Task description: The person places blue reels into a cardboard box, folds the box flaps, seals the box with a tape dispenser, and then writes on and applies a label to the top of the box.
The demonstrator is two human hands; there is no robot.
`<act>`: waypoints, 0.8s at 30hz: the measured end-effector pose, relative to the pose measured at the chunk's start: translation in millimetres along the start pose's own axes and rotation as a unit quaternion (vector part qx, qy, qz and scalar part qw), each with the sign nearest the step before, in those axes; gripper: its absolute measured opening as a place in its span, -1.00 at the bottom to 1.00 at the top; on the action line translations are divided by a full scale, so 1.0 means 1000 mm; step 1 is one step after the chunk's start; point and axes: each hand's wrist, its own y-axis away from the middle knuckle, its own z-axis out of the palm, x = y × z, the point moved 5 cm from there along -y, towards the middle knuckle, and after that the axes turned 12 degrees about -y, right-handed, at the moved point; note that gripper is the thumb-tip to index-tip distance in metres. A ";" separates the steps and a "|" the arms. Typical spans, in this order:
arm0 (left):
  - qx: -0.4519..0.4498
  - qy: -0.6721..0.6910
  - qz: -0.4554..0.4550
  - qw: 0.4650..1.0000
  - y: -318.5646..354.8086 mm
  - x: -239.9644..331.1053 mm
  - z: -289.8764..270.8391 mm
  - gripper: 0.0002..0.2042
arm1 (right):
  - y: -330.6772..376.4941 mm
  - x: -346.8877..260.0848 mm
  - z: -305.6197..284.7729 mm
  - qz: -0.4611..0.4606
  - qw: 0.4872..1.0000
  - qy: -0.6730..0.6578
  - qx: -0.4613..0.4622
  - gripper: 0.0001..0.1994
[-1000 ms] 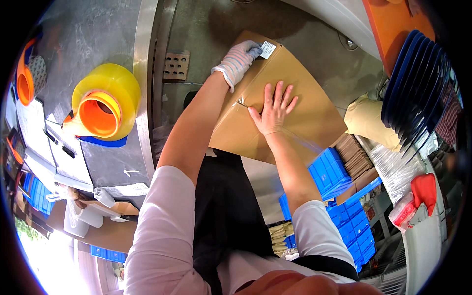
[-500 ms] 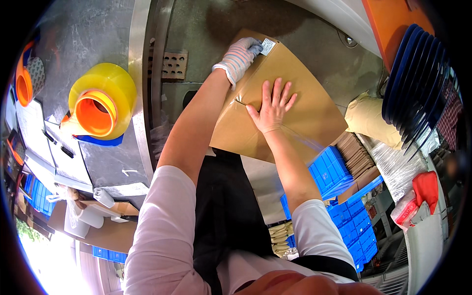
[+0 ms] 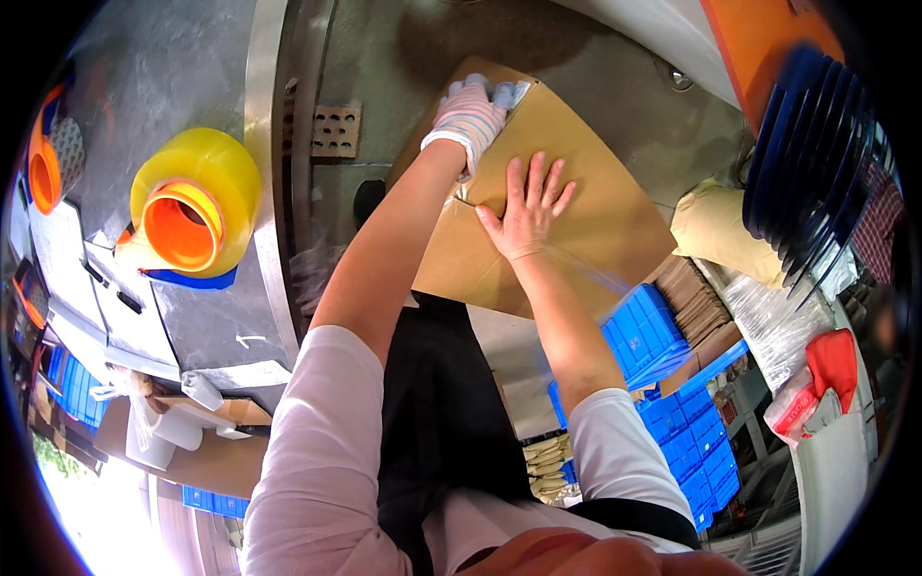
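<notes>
The left hand (image 3: 471, 113), in a white knitted glove, reaches across to the far edge of a brown cardboard box (image 3: 576, 216) and curls its fingers over something pale at that edge; what it grips is too hidden to name. The right hand (image 3: 526, 206) is bare and open, lying flat on top of the box with its fingers spread, just beside the gloved one. The box sits straight ahead of the person, over a grey floor (image 3: 576, 67). To the left runs a steel surface (image 3: 182, 86) carrying a large yellow roll of tape (image 3: 197, 202) with an orange core, and a second orange roll (image 3: 43, 168) further left. Blue plastic crates (image 3: 648, 331) stand to the lower right, with stacked blue trays (image 3: 816, 182) and a red cloth (image 3: 831, 360) nearby.
</notes>
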 end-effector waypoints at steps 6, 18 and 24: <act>-0.002 0.113 0.081 0.990 -0.028 -0.007 0.029 -0.30 | -0.004 -0.012 0.003 -0.006 1.000 -0.002 -0.012 -0.11; 0.144 0.162 0.250 0.944 -0.016 0.007 0.017 -0.56 | -0.024 -0.035 -0.003 0.088 0.985 -0.054 -0.135 -0.11; 0.159 0.022 0.172 0.972 0.006 0.016 0.009 -0.50 | -0.015 -0.015 -0.001 0.020 0.997 -0.059 -0.049 -0.11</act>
